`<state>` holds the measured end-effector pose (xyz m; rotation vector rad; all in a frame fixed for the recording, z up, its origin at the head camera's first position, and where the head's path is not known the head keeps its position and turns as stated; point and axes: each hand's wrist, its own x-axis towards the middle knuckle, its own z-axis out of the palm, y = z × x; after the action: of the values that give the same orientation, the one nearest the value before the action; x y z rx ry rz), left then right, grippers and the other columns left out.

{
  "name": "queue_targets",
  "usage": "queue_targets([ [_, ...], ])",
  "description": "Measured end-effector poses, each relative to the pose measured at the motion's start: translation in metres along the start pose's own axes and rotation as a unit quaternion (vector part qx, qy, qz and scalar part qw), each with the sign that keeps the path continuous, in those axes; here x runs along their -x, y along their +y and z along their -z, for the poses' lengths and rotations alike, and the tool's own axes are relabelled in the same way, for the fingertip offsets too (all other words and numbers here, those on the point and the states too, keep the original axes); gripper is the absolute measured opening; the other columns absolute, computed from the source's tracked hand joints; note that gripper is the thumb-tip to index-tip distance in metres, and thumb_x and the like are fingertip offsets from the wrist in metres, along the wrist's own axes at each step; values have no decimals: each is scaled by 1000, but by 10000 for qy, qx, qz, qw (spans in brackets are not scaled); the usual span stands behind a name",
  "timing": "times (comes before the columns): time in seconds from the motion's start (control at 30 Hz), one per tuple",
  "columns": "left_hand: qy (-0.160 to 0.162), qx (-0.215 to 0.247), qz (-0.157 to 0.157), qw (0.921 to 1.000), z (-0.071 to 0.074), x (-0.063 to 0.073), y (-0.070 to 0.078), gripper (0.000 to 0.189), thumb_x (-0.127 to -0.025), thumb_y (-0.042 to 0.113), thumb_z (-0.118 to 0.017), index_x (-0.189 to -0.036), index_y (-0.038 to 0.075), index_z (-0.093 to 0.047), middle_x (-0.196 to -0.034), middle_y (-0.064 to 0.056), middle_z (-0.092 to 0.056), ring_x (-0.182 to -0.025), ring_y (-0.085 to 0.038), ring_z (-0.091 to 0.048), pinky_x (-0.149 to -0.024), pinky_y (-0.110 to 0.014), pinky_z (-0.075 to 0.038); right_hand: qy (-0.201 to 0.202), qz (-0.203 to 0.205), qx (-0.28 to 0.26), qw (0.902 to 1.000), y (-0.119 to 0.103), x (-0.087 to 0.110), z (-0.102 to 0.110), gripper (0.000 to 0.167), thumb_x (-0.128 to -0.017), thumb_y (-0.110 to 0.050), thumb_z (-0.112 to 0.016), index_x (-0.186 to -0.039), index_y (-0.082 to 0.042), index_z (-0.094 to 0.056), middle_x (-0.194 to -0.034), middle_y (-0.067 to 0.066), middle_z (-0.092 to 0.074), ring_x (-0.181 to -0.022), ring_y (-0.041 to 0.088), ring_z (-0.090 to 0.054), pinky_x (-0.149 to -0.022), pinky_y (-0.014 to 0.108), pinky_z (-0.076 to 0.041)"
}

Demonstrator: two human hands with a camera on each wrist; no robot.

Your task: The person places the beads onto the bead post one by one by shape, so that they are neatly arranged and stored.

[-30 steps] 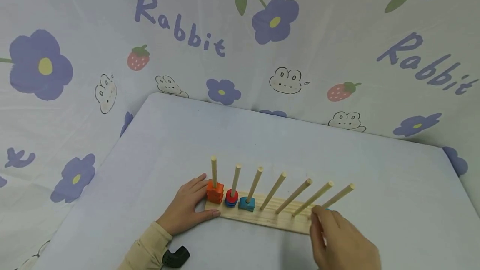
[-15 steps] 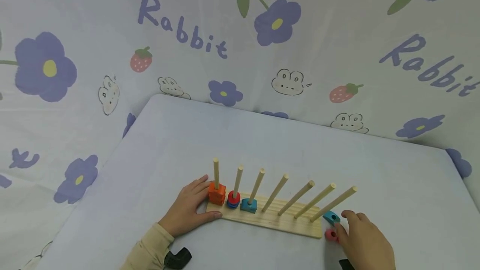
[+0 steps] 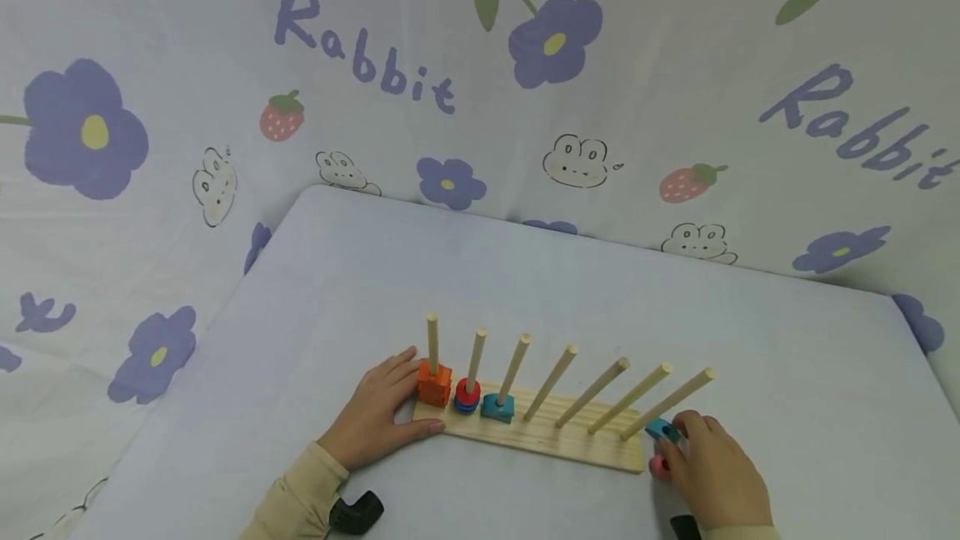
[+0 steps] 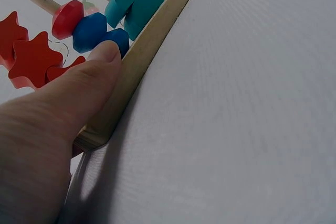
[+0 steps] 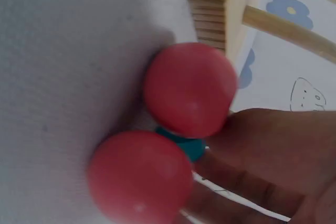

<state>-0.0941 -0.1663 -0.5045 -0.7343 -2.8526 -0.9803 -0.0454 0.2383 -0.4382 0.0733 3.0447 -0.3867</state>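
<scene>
My left hand [image 3: 372,415] holds the left end of a wooden peg board [image 3: 570,452], thumb along its front and fingers behind. On the first peg are orange star blocks [image 3: 433,386]; beside them sit a red bead [image 3: 468,392] over blue beads [image 4: 90,31], then teal half-round blocks [image 3: 498,408]. The other pegs stand bare. Off the board's right end, my right hand [image 3: 716,469] pinches a loose teal block [image 3: 662,430] between thumb and fingers. Two red balls [image 5: 190,88] lie close by it in the right wrist view, partly covering the teal block.
The board stands on a white table [image 3: 525,273]. A patterned cloth [image 3: 480,73] hangs behind and to the left. Dark wrist devices [image 3: 357,513] sit at both wrists near the bottom edge.
My right hand has moved from the board's right end out to the loose pieces beside it, and its fingers have closed in on the teal block. The left hand stays put.
</scene>
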Motion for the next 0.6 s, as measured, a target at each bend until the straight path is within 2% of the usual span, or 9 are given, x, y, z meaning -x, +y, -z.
queue_targets([
  [0.2,-14,54,17,10000,2,-2,1,70,-81,59,-67,-137,17,-54,-144,0,-48,-143,-24,-28,-113,-53,-25,291,391,-152,9987,4,-2,0,35,-83,-14,-72,-109,6,-60,-103,21,-65,-86,37,-65,-69,48,-54],
  [0.3,-33,85,27,10000,2,-2,1,71,-81,59,-67,-136,17,-55,-144,-1,-48,-143,-24,-28,-113,-53,-25,723,536,-184,9958,2,0,6,33,-83,-12,-73,-107,6,-61,-99,21,-65,-79,34,-65,-63,46,-54],
  [0.43,-31,64,14,10000,1,-2,1,70,-81,59,-67,-136,17,-55,-144,0,-48,-143,-24,-28,-113,-53,-25,1367,541,-183,9890,-7,4,26,31,-86,-10,-69,-108,8,-58,-98,24,-61,-74,31,-64,-55,44,-52],
  [0.5,-23,53,20,10000,0,-1,0,70,-81,59,-66,-136,17,-55,-144,0,-49,-143,-24,-28,-113,-54,-26,1751,545,-281,9826,-14,6,41,31,-88,-8,-67,-111,10,-56,-99,26,-57,-76,34,-64,-52,45,-51],
  [0.6,-37,54,45,10000,-1,-1,0,71,-81,60,-66,-137,17,-54,-144,0,-48,-143,-23,-27,-113,-53,-25,2357,494,-411,9697,-29,9,65,31,-90,-5,-63,-116,9,-53,-102,25,-55,-79,34,-63,-49,41,-49],
])
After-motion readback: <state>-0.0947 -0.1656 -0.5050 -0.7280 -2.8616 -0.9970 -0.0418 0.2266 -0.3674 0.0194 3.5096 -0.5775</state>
